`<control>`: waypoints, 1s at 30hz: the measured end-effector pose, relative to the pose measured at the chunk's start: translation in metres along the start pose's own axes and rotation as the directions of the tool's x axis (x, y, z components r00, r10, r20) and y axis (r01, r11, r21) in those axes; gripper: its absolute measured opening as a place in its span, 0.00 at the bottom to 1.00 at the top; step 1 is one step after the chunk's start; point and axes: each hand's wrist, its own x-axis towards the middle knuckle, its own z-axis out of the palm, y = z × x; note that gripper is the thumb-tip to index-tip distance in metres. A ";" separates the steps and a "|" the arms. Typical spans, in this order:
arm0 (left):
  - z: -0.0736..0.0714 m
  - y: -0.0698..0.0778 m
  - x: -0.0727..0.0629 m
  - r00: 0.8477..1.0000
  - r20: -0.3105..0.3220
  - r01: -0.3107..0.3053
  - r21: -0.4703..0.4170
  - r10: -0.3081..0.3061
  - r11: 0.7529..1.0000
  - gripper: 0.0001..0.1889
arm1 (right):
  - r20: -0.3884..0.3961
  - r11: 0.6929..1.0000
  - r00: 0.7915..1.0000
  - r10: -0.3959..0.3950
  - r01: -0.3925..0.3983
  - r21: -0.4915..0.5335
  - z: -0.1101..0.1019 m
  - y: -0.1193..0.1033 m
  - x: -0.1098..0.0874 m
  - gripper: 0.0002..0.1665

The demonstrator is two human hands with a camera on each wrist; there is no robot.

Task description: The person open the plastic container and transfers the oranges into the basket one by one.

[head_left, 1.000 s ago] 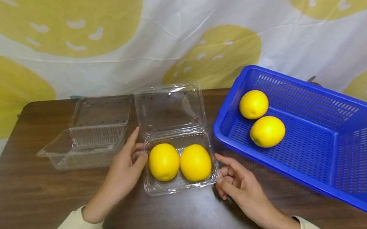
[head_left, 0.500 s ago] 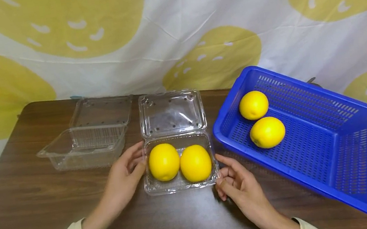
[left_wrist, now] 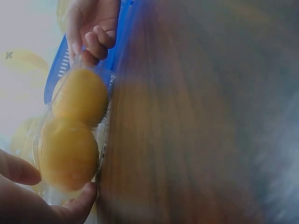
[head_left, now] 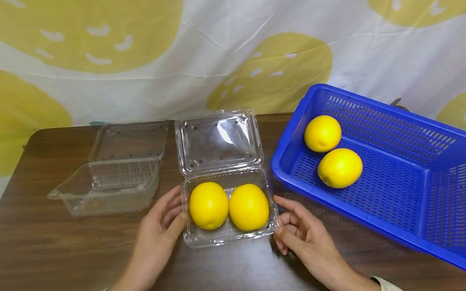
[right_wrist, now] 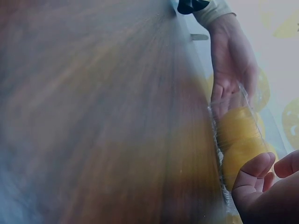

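A hinged clear plastic clamshell box (head_left: 228, 239) stands mid-table with its lid (head_left: 219, 142) folded back. Two round yellow lemon-like fruits, one on the left (head_left: 208, 206) and one on the right (head_left: 248, 207), sit side by side in its base. My left hand (head_left: 157, 240) rests against the box's left side, thumb at the rim and fingers loosely bent along the wall. At the front right corner, my right hand (head_left: 309, 239) pinches the rim between thumb and curled fingers, its index finger reaching along the side. Both wrist views show the hands at opposite ends of the box.
A blue perforated basket (head_left: 387, 228) stands on the right, holding two more yellow fruits (head_left: 339, 168) at its left end. Another open clear plastic box (head_left: 107, 203) is on the left. Behind the wooden table (head_left: 235, 289) hangs a white and yellow patterned cloth (head_left: 141, 94).
The lid has tipped farther back. My left hand has drawn down from beside the hinge to the left wall of the base. My right hand has stayed at the corner.
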 end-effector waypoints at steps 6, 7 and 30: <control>0.001 -0.001 -0.005 1.000 -0.001 -0.012 -0.012 0.012 1.000 0.34 | 0.001 1.000 1.000 -0.003 0.003 0.004 0.000 0.000 0.000 0.34; 0.001 -0.001 -0.006 1.000 0.000 -0.013 -0.013 0.013 1.000 0.34 | 0.001 1.000 1.000 -0.004 0.004 0.006 0.000 0.000 0.000 0.34; 0.005 -0.006 -0.026 0.996 0.084 -0.001 -0.175 0.016 0.985 0.43 | -0.005 1.000 1.000 0.012 -0.012 0.011 0.001 -0.001 -0.001 0.34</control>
